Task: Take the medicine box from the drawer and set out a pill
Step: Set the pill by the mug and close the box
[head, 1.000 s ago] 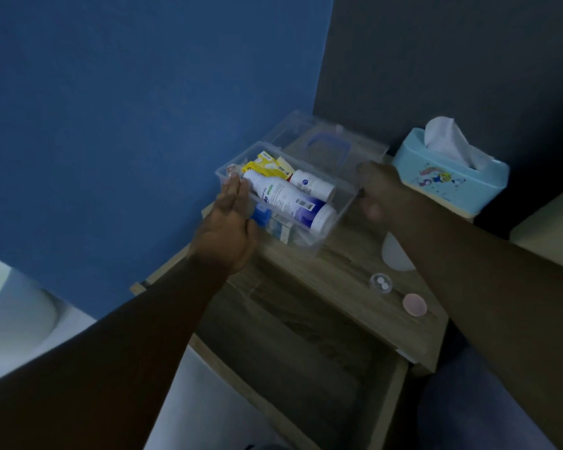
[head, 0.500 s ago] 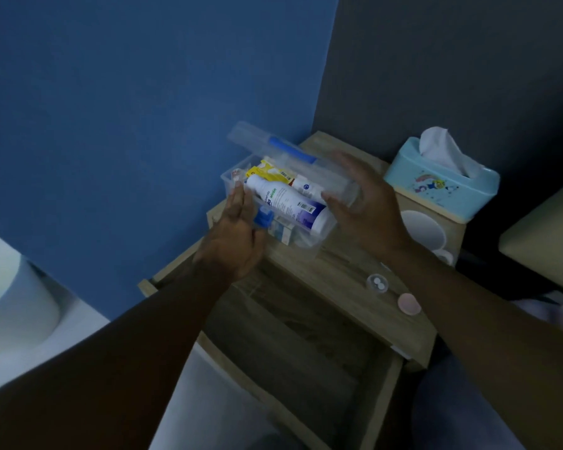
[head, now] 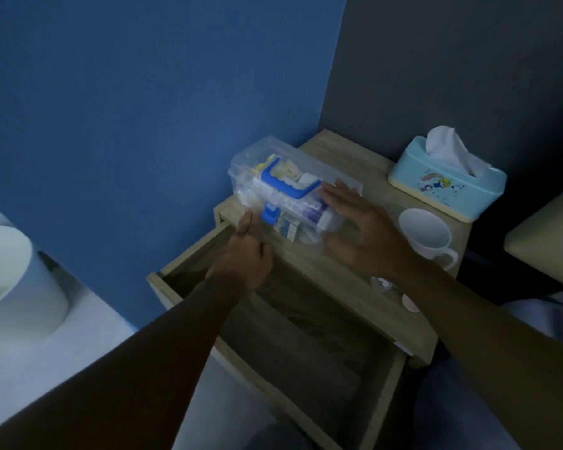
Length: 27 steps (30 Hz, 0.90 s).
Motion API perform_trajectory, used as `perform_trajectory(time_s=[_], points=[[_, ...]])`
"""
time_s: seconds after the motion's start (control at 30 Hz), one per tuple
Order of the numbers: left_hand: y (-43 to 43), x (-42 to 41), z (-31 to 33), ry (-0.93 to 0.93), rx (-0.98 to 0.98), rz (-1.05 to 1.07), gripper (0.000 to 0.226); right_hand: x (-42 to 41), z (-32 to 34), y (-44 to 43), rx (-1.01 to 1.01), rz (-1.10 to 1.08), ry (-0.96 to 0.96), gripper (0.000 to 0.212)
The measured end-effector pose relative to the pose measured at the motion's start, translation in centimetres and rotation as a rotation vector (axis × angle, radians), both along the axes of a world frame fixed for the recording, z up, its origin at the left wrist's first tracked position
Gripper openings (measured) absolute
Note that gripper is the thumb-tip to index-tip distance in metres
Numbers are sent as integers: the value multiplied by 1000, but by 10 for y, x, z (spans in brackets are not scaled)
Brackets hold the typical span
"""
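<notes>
There was only one view, from a camera worn on the person's head. It looked forward and steeply down at the tabletop (head: 355, 280) of a small wooden stand, from close above. Both forearms entered from the lower edge and reached away from the camera. The open drawer (head: 306, 345) lay below the fingers, nearer to the camera; the walls stood beyond them.
</notes>
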<state>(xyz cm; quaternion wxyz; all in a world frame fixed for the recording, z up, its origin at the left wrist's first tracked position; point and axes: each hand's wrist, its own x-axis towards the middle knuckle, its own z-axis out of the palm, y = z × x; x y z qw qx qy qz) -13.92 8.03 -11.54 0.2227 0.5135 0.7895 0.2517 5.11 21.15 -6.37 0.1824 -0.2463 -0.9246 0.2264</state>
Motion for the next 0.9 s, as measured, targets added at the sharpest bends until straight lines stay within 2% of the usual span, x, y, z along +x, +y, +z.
perform_trajectory(time_s=[0.1, 0.23, 0.43, 0.57, 0.9], points=[[3, 1, 0, -136, 116, 127, 26, -2, -9, -1, 155, 17, -1, 51], [5, 2, 5, -182, 285, 249, 31, -4, -17, 4, 170, 1, 66, 40], [6, 0, 8, -149, 476, 310, 30, -8, -22, 1, 147, -40, 129, 42], [12, 1, 10, -179, 507, 334, 29, -9, -25, 3, 185, -49, 126, 41], [31, 12, 13, -483, 656, 520, 26, -11, -28, 3, 147, -63, 154, 38]])
